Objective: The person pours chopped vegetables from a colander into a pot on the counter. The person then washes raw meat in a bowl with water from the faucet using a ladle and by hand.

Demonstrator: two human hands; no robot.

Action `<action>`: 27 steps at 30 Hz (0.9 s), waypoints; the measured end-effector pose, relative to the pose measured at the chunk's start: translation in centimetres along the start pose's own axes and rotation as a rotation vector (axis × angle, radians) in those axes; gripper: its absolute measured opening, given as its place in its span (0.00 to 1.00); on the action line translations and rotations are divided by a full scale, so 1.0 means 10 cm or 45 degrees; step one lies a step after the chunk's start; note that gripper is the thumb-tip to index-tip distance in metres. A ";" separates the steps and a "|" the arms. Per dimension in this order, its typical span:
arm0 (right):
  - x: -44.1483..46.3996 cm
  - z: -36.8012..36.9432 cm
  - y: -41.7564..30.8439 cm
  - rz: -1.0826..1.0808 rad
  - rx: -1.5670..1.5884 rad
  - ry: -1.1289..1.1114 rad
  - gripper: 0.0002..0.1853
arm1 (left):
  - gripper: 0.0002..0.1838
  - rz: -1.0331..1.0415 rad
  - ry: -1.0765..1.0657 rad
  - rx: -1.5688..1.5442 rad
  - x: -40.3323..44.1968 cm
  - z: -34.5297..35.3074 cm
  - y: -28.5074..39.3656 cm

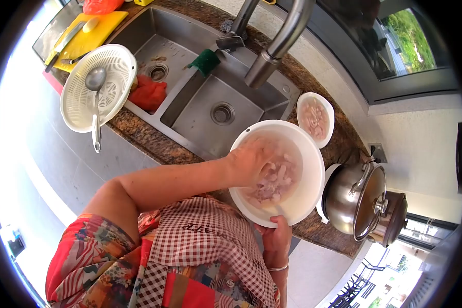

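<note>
A large white bowl (313, 177) with pale pinkish meat pieces (278, 177) in cloudy liquid is near the sink's right side. My left hand (251, 159) reaches into it from the left, over the meat. Its fingers are blurred and partly in the liquid, so their grip cannot be made out. At the bowl's near rim, my right hand (277, 236) is closed, with the thumb over the edge and the other fingers below. A smaller white bowl (329, 119) of similar meat pieces (314, 120) sits beyond the large one.
The double sink (190, 110) holds a red plastic bag (149, 94); a green scouring cloth (205, 62) lies on its divider. Above hangs the faucet (264, 66). At left are a white colander (77, 115) with a ladle (96, 79) and a yellow board (100, 31). Right stands a steel pot (346, 197).
</note>
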State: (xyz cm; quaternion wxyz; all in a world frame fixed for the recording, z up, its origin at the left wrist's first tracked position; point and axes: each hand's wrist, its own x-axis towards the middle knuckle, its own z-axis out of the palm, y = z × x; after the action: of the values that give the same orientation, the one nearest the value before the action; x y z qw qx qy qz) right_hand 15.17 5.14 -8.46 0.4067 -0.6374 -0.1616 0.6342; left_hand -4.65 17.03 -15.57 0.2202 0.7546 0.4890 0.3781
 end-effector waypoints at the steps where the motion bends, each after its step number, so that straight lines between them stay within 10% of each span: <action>1: -0.03 0.05 -0.05 0.003 -0.015 0.009 0.27 | 0.28 -0.053 -0.035 -0.023 0.04 0.07 -0.08; 15: 0.00 0.32 -0.13 -0.075 -0.171 0.004 0.30 | 0.34 -0.423 -0.550 -0.140 0.30 0.10 -0.32; 27: 0.02 0.47 -0.40 -0.001 -0.410 -0.036 0.29 | 0.37 -0.484 -0.474 -0.305 0.17 0.06 -0.47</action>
State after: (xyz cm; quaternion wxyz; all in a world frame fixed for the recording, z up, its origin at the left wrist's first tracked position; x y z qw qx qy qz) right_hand 12.00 9.24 -5.03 0.2971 -0.6854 -0.2671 0.6088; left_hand -6.49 20.59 -18.60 0.4604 0.6746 0.5246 0.2404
